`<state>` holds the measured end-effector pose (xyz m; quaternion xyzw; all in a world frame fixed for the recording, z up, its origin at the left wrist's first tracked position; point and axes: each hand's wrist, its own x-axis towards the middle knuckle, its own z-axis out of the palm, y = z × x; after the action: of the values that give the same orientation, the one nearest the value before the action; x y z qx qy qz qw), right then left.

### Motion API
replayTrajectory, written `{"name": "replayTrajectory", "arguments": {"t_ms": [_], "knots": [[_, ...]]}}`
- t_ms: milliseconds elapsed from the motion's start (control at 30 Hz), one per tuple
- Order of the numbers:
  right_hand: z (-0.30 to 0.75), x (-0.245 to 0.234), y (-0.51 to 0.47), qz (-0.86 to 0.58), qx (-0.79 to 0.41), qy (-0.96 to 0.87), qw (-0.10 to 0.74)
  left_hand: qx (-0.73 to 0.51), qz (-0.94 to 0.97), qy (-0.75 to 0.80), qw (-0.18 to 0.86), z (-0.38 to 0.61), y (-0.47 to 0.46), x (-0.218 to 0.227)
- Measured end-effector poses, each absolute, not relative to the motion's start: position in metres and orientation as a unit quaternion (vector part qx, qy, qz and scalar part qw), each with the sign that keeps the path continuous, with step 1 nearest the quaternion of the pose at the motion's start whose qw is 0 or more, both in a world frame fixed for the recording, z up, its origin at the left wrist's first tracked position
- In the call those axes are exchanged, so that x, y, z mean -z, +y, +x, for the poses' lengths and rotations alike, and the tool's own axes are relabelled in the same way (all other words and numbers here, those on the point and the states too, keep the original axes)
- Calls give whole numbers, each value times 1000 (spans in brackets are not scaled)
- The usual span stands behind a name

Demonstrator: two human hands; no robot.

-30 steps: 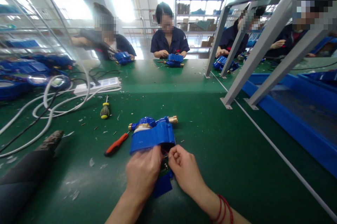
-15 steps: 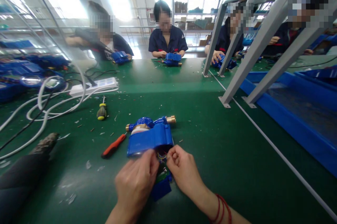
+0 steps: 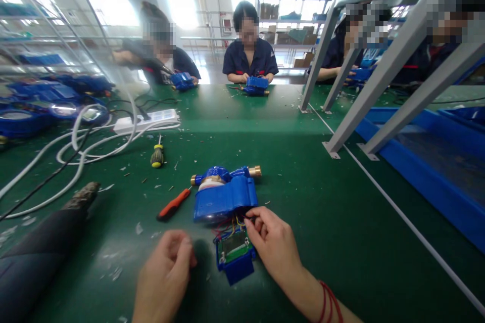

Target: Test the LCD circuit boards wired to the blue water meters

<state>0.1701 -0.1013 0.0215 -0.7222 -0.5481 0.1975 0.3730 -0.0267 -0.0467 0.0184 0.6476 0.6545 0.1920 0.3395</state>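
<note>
A blue water meter with brass threaded ends lies on the green table. Thin coloured wires run from under its housing to a small circuit board in a blue frame in front of it. My right hand is closed in a pinch on the wires at the housing's lower right edge; its fingertips are partly hidden. Left of the circuit board, apart from it, my left hand is curled closed just above the table. Whatever its fingers hold, if anything, is hidden.
A red screwdriver and a yellow-black one lie left of the meter. Further left are a power strip, looped white cable and a dark tube. Grey metal legs and a blue tray stand right. Co-workers sit opposite.
My left hand has drawn away from the wires, leftward and towards me, uncovering the circuit board. My right hand stays at the wires. The whole view has shifted slightly.
</note>
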Motion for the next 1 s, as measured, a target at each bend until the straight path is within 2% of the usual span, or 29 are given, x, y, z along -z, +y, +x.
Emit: {"name": "replayTrajectory", "arguments": {"t_ms": [167,333,467,667,900,1000], "knots": [[172,-29,-94,-720,-151,-604,305,-79,659,694,279,-35,-43,-14],[171,-33,-85,-745,-96,-621,223,-109,679,664,292,-26,-47,-15],[165,-29,-85,-741,-79,-638,195,-159,709,627,282,-16,-50,-19],[167,-20,-91,-739,-97,-624,235,-221,777,533,252,4,-54,-18],[173,-13,-97,-723,-146,-606,299,-232,859,456,7,30,-51,-14],[173,-9,-96,-716,-161,-601,318,-207,868,449,-38,37,-48,-16]]}}
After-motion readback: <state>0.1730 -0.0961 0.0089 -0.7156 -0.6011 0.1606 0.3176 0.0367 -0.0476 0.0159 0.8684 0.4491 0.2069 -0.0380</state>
